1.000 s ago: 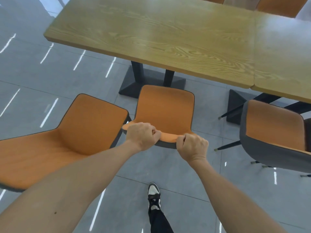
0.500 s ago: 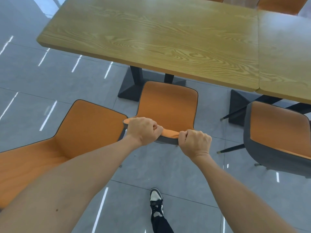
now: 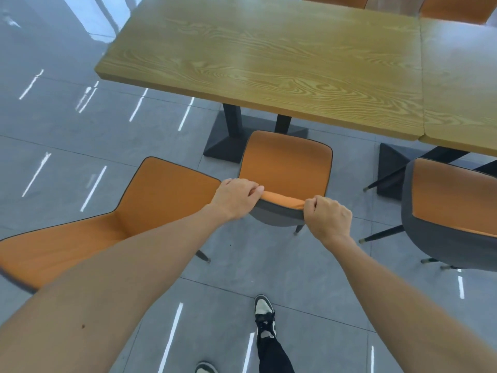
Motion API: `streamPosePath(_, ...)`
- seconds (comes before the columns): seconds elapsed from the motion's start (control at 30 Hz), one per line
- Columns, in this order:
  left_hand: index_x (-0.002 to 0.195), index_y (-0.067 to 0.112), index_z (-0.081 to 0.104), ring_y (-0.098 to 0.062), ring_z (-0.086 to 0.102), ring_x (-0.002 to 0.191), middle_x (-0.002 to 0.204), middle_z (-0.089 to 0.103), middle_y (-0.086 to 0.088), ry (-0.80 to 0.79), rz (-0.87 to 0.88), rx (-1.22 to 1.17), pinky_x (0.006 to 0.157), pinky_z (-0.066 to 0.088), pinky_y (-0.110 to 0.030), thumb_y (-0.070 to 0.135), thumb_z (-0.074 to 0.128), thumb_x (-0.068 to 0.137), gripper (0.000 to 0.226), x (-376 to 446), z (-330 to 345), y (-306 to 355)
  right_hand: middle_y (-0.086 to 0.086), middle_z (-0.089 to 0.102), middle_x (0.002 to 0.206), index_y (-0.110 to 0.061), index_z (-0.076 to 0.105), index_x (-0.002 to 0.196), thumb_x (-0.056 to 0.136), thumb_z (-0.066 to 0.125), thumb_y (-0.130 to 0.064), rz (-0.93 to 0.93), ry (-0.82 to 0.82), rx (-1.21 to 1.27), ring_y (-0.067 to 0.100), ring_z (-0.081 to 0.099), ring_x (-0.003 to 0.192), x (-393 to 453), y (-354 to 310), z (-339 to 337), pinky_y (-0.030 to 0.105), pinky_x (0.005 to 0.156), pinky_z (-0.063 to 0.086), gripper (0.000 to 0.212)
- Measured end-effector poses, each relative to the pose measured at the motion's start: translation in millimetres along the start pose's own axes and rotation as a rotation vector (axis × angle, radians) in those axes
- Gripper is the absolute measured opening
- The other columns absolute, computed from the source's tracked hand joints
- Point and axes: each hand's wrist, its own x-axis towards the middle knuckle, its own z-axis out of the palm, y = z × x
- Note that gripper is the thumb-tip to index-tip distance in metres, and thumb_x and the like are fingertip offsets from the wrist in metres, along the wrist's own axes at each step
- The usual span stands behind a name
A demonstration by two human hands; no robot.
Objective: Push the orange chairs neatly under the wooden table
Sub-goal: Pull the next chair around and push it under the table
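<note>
The middle orange chair [image 3: 286,164] stands in front of the wooden table [image 3: 269,63], its seat front close to the table's near edge. My left hand [image 3: 236,196] and my right hand [image 3: 326,215] both grip the top of its backrest. A second orange chair [image 3: 113,219] stands at the left, turned at an angle and well away from the table. A third orange chair [image 3: 451,203] with a grey shell stands at the right, near a second table top [image 3: 462,82].
Black table pedestals [image 3: 231,135] rest on the grey tiled floor under the tables. More orange chair backs [image 3: 454,8] show beyond the far edge. My shoes [image 3: 265,316] are on the floor behind the middle chair.
The middle chair has moved forward toward the table with both hands on its backrest. I have stepped closer and the view has shifted to the left.
</note>
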Motion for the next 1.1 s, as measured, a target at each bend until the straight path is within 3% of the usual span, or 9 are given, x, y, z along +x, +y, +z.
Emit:
streamPosePath(0.07,0.133,0.022,0.061,-0.020,0.054,0.125,0.133,0.063,0.000,-0.029,0.006,0.014,0.114,0.036,-0.048,0.044,0.034,0.107,0.044,-16,-7,-14,0.004,0.059,0.063,-0.013,0.053,0.060,0.095,0.031,-0.028,0.036,0.019,-0.002,0.031,0.057,0.065,-9,-7,-1,0.041,0.072,0.044,0.043)
streamPosePath(0.13,0.150,0.022,0.046,-0.021,0.039,0.143,0.156,0.044,0.000,-0.059,-0.001,0.007,0.119,0.030,-0.049,0.043,0.035,0.107,0.049,-32,-17,-26,0.012,0.068,0.085,-0.009,0.063,0.076,0.101,0.029,-0.028,0.085,0.031,-0.033,0.036,0.060,0.085,-17,-20,-4,0.049,0.097,0.039,0.046)
streamPosePath(0.27,0.154,0.025,0.038,-0.024,0.035,0.147,0.163,0.033,-0.001,-0.103,-0.002,0.057,0.120,0.028,-0.048,0.048,0.033,0.107,0.053,-66,-47,-57,0.012,0.060,0.109,-0.010,0.060,0.109,0.102,0.034,-0.033,0.022,0.007,-0.030,0.039,0.053,0.109,-46,-68,-10,0.056,0.110,0.027,0.036)
streamPosePath(0.37,0.155,0.022,0.036,-0.025,0.029,0.150,0.164,0.029,-0.005,-0.043,-0.011,0.081,0.121,0.025,-0.050,0.050,0.033,0.106,0.056,-94,-74,-96,0.013,0.052,0.136,-0.015,0.052,0.136,0.101,0.037,-0.042,-0.063,-0.043,0.002,0.037,0.041,0.131,-71,-122,-8,0.055,0.115,0.020,0.047)
streamPosePath(0.53,0.154,0.021,0.037,-0.028,0.029,0.149,0.163,0.032,-0.007,0.120,0.045,0.136,0.121,0.023,-0.053,0.051,0.035,0.104,0.057,-147,-120,-180,0.014,0.036,0.156,-0.020,0.041,0.147,0.099,0.037,-0.048,-0.073,-0.025,0.079,0.034,0.025,0.146,-126,-231,3,0.058,0.119,0.011,0.056)
streamPosePath(0.73,0.150,0.020,0.043,-0.029,0.035,0.145,0.159,0.039,-0.008,0.255,0.051,0.158,0.117,0.027,-0.051,0.051,0.041,0.102,0.058,-232,-156,-295,0.018,0.024,0.160,-0.021,0.034,0.150,0.098,0.038,-0.049,-0.108,0.013,0.121,0.037,0.013,0.149,-213,-374,40,0.059,0.119,0.012,0.059)
streamPosePath(0.93,0.146,0.026,0.049,-0.027,0.042,0.140,0.155,0.046,-0.003,0.028,-0.095,0.193,0.116,0.030,-0.053,0.062,0.027,0.099,0.062,-288,-140,-388,0.016,0.030,0.158,-0.023,0.036,0.149,0.098,0.028,-0.055,-0.094,-0.135,0.107,0.036,0.021,0.147,-274,-455,101,0.059,0.118,0.016,0.061)
streamPosePath(1.03,0.114,0.032,0.068,-0.022,0.053,0.121,0.125,0.066,0.005,-0.130,-0.124,0.173,0.107,0.031,-0.054,0.069,0.016,0.091,0.068,-303,-115,-409,0.009,0.059,0.130,-0.024,0.059,0.121,0.098,0.025,-0.051,-0.036,-0.256,0.112,0.033,0.047,0.127,-288,-454,128,0.056,0.110,0.029,0.049)
streamPosePath(1.1,0.113,0.034,0.069,-0.018,0.049,0.126,0.127,0.065,0.010,-0.111,-0.081,0.227,0.109,0.026,-0.053,0.063,0.025,0.095,0.056,-307,-98,-418,0.002,0.066,0.105,-0.024,0.062,0.095,0.094,0.023,-0.050,0.009,-0.256,0.191,0.027,0.055,0.106,-292,-451,138,0.048,0.095,0.042,0.047)
